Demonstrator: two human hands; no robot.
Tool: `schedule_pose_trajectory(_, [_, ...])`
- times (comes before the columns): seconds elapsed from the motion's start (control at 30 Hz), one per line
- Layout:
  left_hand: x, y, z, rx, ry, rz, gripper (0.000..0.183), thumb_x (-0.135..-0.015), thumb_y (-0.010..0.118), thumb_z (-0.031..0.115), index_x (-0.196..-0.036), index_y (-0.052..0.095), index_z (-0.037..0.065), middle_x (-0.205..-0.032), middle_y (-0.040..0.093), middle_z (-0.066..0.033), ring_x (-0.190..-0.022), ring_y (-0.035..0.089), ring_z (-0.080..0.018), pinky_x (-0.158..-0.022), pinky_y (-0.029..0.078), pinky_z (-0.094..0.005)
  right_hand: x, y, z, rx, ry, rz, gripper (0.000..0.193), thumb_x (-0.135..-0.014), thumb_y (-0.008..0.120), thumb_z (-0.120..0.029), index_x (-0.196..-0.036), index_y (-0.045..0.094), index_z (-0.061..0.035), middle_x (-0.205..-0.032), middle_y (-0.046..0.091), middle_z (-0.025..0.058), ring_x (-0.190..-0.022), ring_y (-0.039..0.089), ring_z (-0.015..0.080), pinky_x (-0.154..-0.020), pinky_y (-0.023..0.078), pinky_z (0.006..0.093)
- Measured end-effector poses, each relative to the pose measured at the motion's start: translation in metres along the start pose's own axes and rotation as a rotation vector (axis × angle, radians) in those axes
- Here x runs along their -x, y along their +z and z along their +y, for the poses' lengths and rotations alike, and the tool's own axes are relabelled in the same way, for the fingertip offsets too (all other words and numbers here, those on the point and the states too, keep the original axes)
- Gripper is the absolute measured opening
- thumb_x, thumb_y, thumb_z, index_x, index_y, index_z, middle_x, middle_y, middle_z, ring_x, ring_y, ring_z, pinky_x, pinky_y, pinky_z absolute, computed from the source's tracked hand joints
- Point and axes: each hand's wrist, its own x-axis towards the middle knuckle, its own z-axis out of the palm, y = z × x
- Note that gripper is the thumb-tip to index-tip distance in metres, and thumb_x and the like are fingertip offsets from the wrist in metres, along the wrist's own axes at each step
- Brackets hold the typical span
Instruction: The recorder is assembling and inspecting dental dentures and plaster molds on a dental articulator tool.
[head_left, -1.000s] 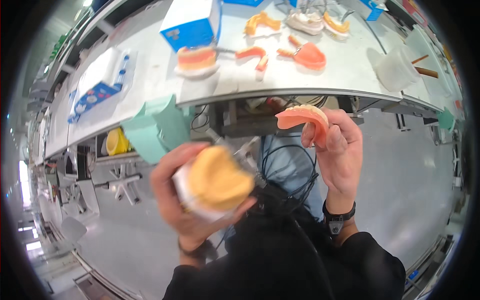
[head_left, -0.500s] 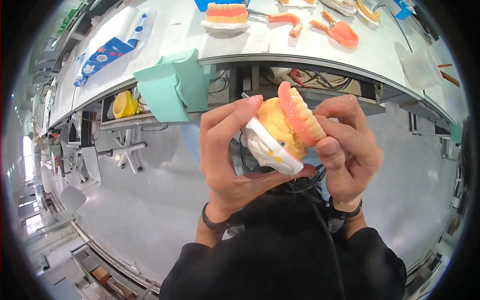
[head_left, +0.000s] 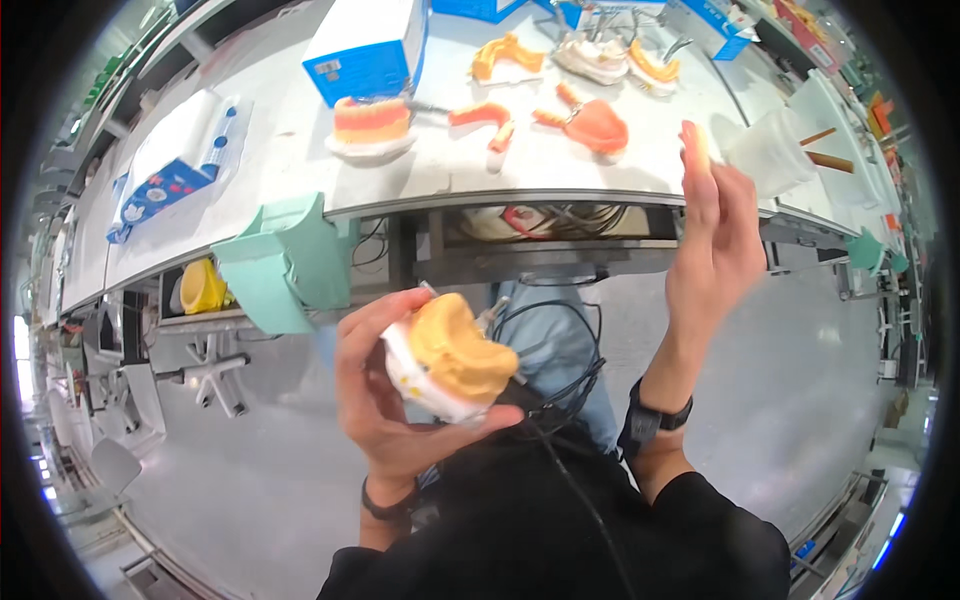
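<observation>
My left hand point(head_left: 385, 385) grips a dental plaster cast point(head_left: 455, 345), yellow on a white base, tilted in front of my lap. Its ridge is bare. Raised by the bench's front edge at the right, my right hand point(head_left: 718, 225) is closed on a pink denture point(head_left: 692, 150). Only a narrow part of that denture shows, blurred, past the fingertips. On the bench lie a denture on a white cast point(head_left: 371, 128), a curved pink piece point(head_left: 488, 120) and a pink palate-shaped plate point(head_left: 597, 128).
More casts point(head_left: 590, 58) stand farther back near blue boxes point(head_left: 365, 50). A translucent tub point(head_left: 775, 155) with brown sticks beside it sits right of my right hand. A green bin point(head_left: 285, 265) hangs at the bench edge, near a tissue pack point(head_left: 170, 170). Black cables point(head_left: 590, 360) cross my lap.
My right hand has drawn the denture off the cast and carried it forward and right toward the bench. My left hand, still holding the cast, sits lower and farther left. The view has shifted.
</observation>
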Motion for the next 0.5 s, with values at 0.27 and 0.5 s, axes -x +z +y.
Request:
schedule_pose_trajectory(0.27, [0.002,-0.005,0.003,0.262,-0.272,0.129,0.103,-0.053,0.097,0.034,-0.133,0.043,-0.002,-0.128,0.054,-0.0193,-0.112,0.058,-0.024,-0.097,0.049,-0.0357,-0.049,0.009,0.1,0.386,-0.024,-0.343,0.018,-0.087,0.069,-0.018,-0.093,0.071,-0.0003,-0.094,0.064,0.0139,-0.084,0.057,0.0279,-0.077,0.046,0.0383])
schedule_pose_trajectory(0.5, [-0.048,-0.037,0.007,0.032,-0.108,0.43,0.096,-0.063,0.093,0.032,-0.137,0.042,-0.001,-0.133,0.052,-0.0176,-0.12,0.054,-0.0246,-0.1,0.048,-0.0367,-0.047,0.008,0.093,0.288,0.039,-0.302,0.019,-0.083,0.071,-0.014,-0.098,0.069,-0.002,-0.093,0.063,0.0107,-0.086,0.056,0.0248,-0.079,0.046,0.0364])
